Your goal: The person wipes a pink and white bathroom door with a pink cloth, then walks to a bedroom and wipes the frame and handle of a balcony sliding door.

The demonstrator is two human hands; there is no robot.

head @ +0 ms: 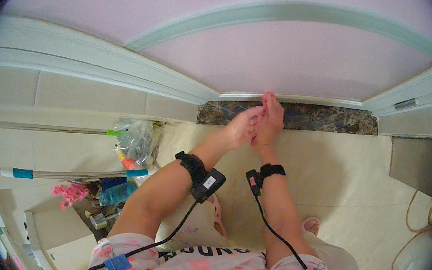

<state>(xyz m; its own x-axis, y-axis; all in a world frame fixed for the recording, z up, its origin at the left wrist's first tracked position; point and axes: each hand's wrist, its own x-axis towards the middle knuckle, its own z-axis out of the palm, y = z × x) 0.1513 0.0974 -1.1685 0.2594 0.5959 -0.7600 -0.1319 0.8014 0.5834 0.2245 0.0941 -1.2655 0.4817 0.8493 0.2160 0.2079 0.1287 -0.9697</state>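
Observation:
My left hand [241,125] and my right hand [271,121] are close together before me, over the dark marbled stone threshold [331,120]. Between them is a pink cloth [260,118], mostly hidden by the fingers. Both hands grip it, and a bit of it shows above my right fingertips. Beyond the hands stands a pale pink door [273,61] with a curved green stripe. Each forearm wears a black strap with a small black device and a cable.
At left, two metal poles [75,131] lead to a clear plastic bag [136,141]. Below them are pink artificial flowers [71,193] and a blue plastic bottle [116,193]. White door frame [423,89] and a dark grey panel [426,165] stand at right, with a looped hose or cord [411,224] beneath.

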